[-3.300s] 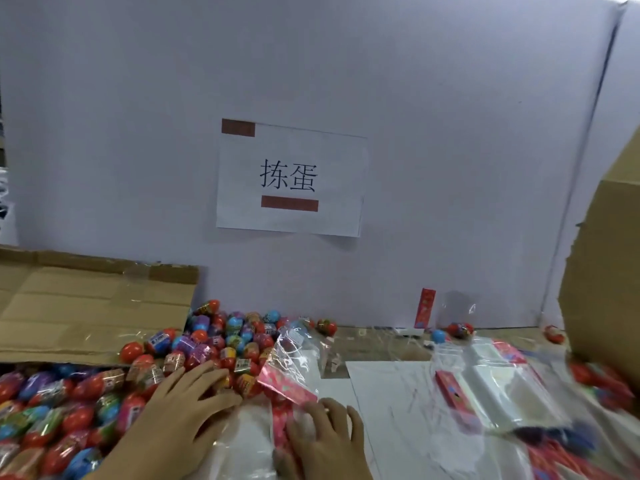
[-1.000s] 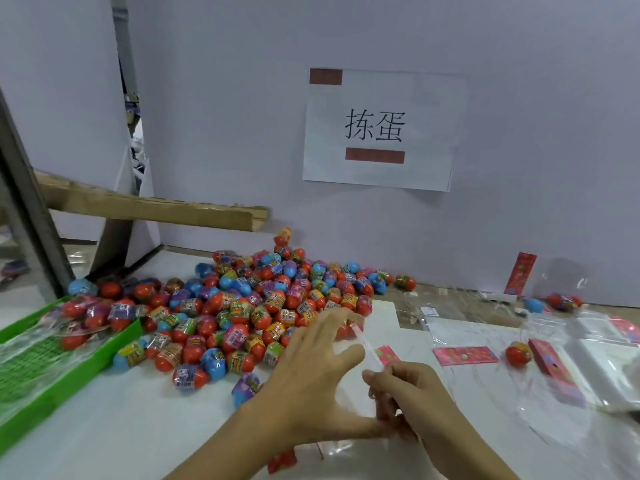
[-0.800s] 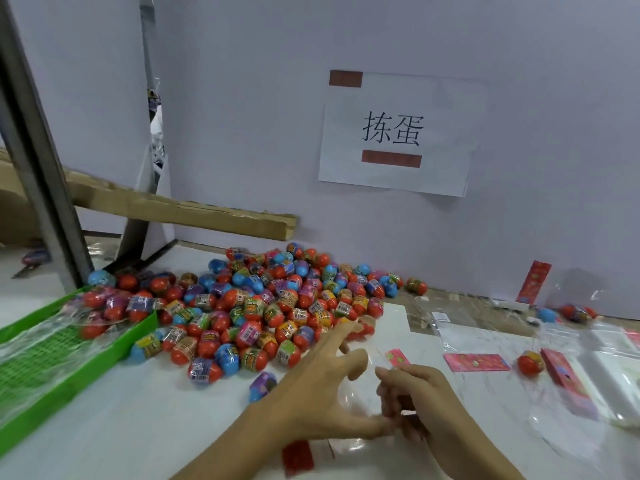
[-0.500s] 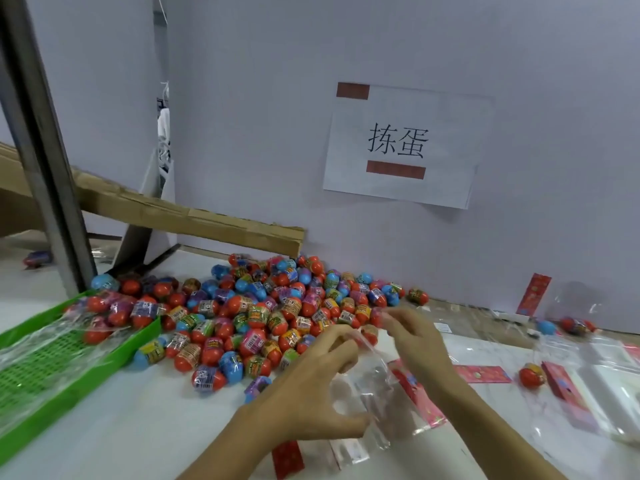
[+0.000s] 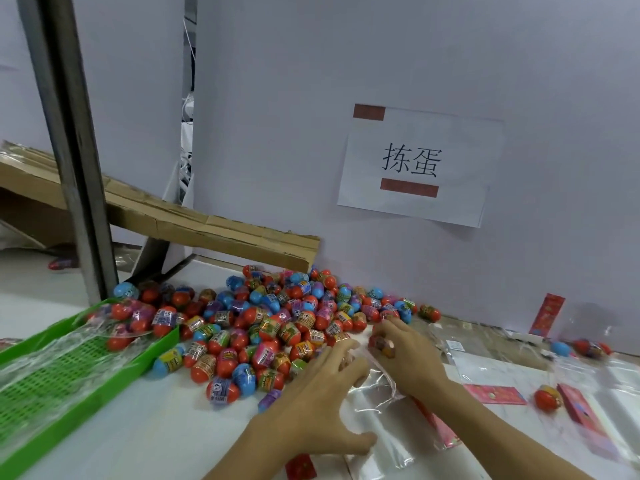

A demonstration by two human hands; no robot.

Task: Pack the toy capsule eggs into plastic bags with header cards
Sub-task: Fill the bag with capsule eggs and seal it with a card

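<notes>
On the head view, my right hand [image 5: 403, 355] curls around a capsule egg [image 5: 381, 342] at the near edge of the egg pile [image 5: 277, 320]. My left hand [image 5: 322, 403] rests spread on the clear plastic bag [image 5: 377, 400], which lies flat on the table [image 5: 121, 441]. The eggs look light, hard and slick, best cupped; the floppy bag I'd pinch at its mouth.

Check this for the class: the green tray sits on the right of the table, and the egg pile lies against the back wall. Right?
Not quite. The head view shows the green tray on the left of the table, not the right. The egg pile does lie against the back wall.
</notes>
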